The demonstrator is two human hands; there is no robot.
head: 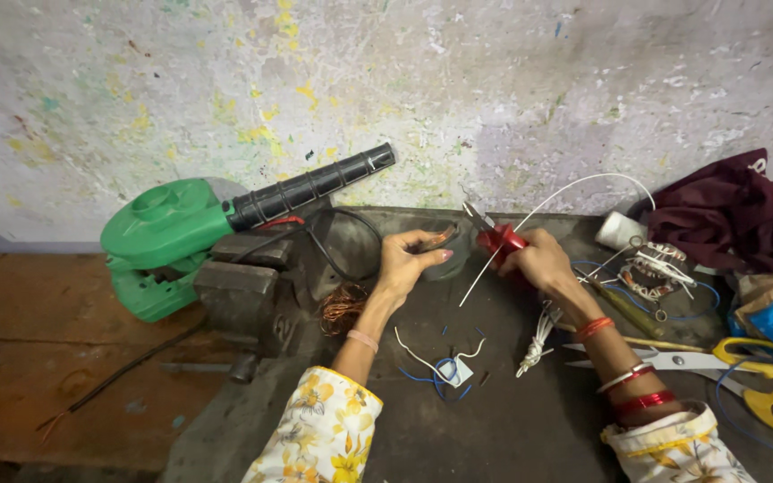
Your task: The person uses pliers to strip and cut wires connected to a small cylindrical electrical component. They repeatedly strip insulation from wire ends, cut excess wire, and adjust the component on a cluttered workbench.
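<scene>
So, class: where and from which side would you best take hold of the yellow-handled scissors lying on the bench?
Take the scissors by the yellow handle loops at the right, coming from above on that side. The blades point left toward the right hand's forearm, and the loops lie flat and uncovered.

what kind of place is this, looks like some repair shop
Probably a small electrical repair workbench: a metal vise beside a green blower, copper wire and blue wire scraps, against a paint-spattered wall.
</scene>
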